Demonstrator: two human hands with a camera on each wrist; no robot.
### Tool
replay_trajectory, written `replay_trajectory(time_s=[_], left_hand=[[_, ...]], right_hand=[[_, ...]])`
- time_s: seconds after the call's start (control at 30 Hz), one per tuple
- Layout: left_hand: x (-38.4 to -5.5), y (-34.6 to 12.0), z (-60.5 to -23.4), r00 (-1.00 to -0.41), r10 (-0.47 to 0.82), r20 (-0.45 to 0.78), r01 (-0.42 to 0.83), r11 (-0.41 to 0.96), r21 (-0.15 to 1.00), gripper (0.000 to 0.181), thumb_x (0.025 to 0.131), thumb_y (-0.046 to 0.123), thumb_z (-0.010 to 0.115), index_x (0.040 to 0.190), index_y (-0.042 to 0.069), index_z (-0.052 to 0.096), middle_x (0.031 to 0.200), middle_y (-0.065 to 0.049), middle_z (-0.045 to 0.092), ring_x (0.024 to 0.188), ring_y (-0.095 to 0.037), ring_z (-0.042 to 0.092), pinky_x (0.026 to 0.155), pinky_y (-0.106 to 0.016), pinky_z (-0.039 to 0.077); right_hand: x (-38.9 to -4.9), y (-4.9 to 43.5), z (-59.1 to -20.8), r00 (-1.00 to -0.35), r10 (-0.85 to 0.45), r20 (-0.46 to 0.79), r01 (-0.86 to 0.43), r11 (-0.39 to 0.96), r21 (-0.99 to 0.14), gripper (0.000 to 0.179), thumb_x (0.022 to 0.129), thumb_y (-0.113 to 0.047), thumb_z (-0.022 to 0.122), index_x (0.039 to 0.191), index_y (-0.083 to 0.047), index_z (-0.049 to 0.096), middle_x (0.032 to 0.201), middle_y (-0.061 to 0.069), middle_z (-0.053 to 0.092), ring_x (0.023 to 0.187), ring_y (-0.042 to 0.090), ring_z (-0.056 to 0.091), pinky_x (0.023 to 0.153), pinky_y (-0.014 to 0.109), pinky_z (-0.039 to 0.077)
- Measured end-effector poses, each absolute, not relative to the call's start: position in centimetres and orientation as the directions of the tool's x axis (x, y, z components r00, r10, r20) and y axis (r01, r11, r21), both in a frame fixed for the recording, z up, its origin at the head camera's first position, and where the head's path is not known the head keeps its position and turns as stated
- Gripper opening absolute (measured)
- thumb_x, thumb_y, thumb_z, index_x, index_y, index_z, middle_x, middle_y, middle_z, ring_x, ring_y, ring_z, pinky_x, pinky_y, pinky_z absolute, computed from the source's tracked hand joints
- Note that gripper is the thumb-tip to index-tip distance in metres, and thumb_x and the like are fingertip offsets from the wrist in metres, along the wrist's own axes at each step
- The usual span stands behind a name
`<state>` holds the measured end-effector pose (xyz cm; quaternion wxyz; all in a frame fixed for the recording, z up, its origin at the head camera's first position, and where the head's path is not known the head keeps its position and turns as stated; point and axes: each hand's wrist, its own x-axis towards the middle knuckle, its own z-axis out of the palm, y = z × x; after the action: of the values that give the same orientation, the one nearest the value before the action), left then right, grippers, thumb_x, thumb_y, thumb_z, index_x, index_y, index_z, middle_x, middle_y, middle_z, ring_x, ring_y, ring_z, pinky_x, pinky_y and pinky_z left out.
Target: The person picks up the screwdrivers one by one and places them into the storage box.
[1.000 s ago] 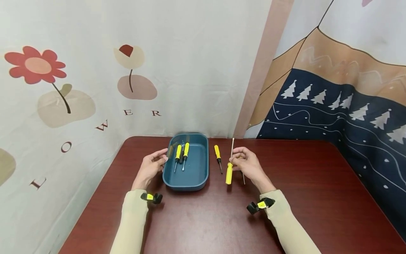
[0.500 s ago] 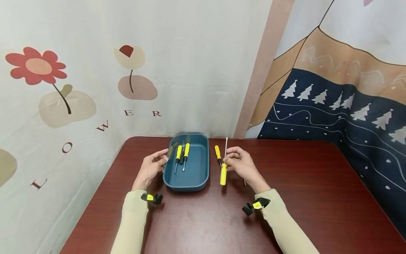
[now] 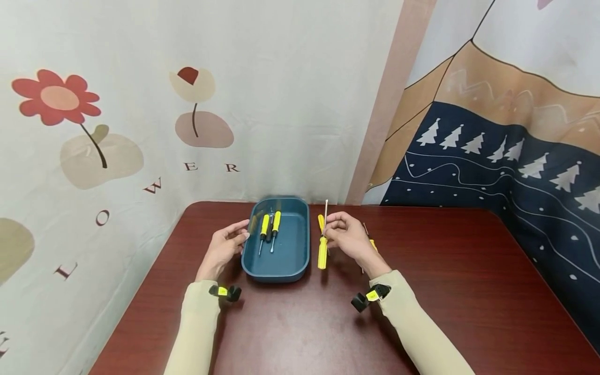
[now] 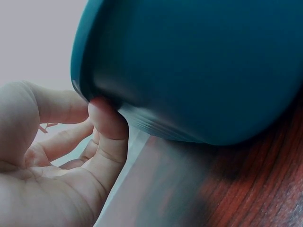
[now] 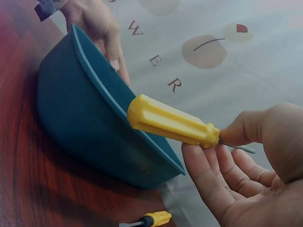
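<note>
My left hand is at the left side of a blue plastic tray, its fingertips touching the wall just under the rim. Inside the tray lie two yellow-handled screwdrivers with a dark-handled piece between them. My right hand pinches a yellow-handled screwdriver where the shaft meets the handle. That screwdriver is upright in the head view, handle down and tip up, right of the tray. In the right wrist view its handle overlaps the tray's rim.
Another yellow-and-black screwdriver lies on the table just right of the tray, partly behind my right hand. More yellow shows beyond that hand, with a thin shaft. A printed curtain hangs behind the dark red table.
My right hand has moved left toward the tray with the screwdriver, which now overlaps the one lying on the table in the head view. The left hand and tray stay put.
</note>
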<state>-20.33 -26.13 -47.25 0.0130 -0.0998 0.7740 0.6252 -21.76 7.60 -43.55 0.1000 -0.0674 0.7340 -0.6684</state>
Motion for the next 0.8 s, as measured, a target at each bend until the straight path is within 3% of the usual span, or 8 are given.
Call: replay_trajectory(time_s=[0.27,0.6,0.8], left_hand=[[-20.1,-26.3,-47.1,-0.981,-0.134,-0.139,-0.165,0.206,0.965,0.043,0.103,0.012,0.061,0.146,0.014,0.058,0.105,-0.003,0.061,0.073,-0.011,0.055,0.062,-0.025,0.049],[-20.2,-26.4,-47.2,-0.98,-0.139,-0.145,-0.172,0.206,0.963,0.042,0.103,0.013,0.062,0.145,0.015,0.059,0.107,-0.006,0.061,0.072,-0.012,0.055,0.061,-0.025,0.049],[-20.3,-26.2,-47.3,-0.982,-0.126,-0.141,-0.163,0.185,0.969,0.043,0.103,0.011,0.061,0.145,0.014,0.059,0.106,-0.005,0.061,0.073,-0.013,0.055,0.061,-0.025,0.048]], right_hand=[[-22.4,6.3,-42.8,-0.964,-0.262,-0.049,0.014,0.133,-0.991,0.028,0.094,-0.005,0.065,0.121,-0.003,0.058,0.101,0.013,0.071,0.086,0.016,0.072,0.078,0.041,0.063],[-23.1,4.6,-42.1,-0.954,-0.294,-0.059,-0.008,0.223,-0.975,0.029,0.093,-0.009,0.069,0.12,-0.004,0.06,0.096,0.01,0.071,0.077,0.018,0.072,0.073,0.038,0.063],[-23.7,3.6,-41.3,-0.947,-0.307,-0.092,-0.002,0.293,-0.956,0.031,0.093,-0.01,0.069,0.122,-0.005,0.06,0.098,0.01,0.07,0.077,0.02,0.072,0.08,0.045,0.063]])
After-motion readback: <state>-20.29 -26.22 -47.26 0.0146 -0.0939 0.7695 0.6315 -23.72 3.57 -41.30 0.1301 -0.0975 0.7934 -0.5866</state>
